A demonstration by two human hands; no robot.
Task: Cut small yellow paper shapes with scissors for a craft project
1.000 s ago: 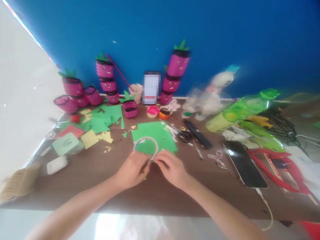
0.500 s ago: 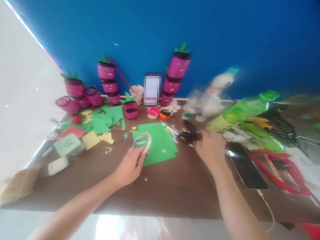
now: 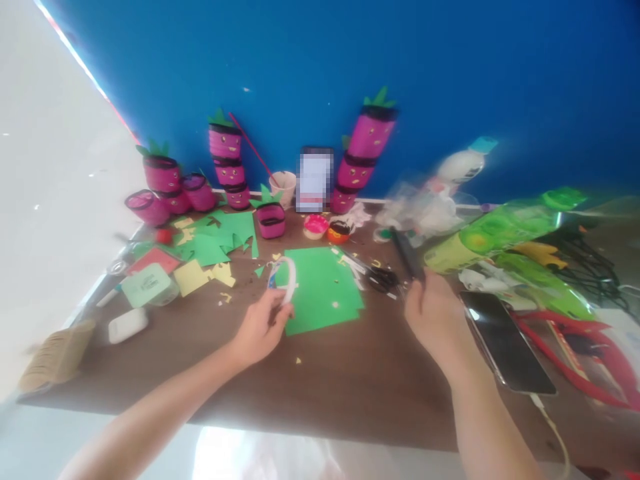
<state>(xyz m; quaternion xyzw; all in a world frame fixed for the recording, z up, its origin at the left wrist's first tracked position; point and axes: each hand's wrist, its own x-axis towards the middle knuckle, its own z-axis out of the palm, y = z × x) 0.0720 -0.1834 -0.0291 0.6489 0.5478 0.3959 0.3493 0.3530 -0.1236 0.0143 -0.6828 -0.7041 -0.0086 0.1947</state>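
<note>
My left hand [image 3: 260, 323] is closed on a white roll of tape [image 3: 290, 280], which it holds tilted up over the left edge of a green paper sheet [image 3: 325, 293]. In my right hand [image 3: 435, 310] is a long, slim black tool [image 3: 406, 253]; blur hides its exact kind. It points up and away from me. Scissors with black handles [image 3: 384, 280] lie left of my right hand, beside the sheet. A small pink pot with green leaves [image 3: 271, 220] stands behind the sheet.
Stacked pink pots [image 3: 230, 170] and a phone [image 3: 314, 180] stand along the blue wall. A green bottle [image 3: 500, 230] lies at the right, near a black phone [image 3: 505, 343] on a cable. Paper scraps [image 3: 213, 243] and a white case [image 3: 129, 325] are at the left.
My right hand has lifted the black tool from beside the scissors and tilted it more upright. My left hand keeps the tape roll, turned slightly. The view has shifted a little left.
</note>
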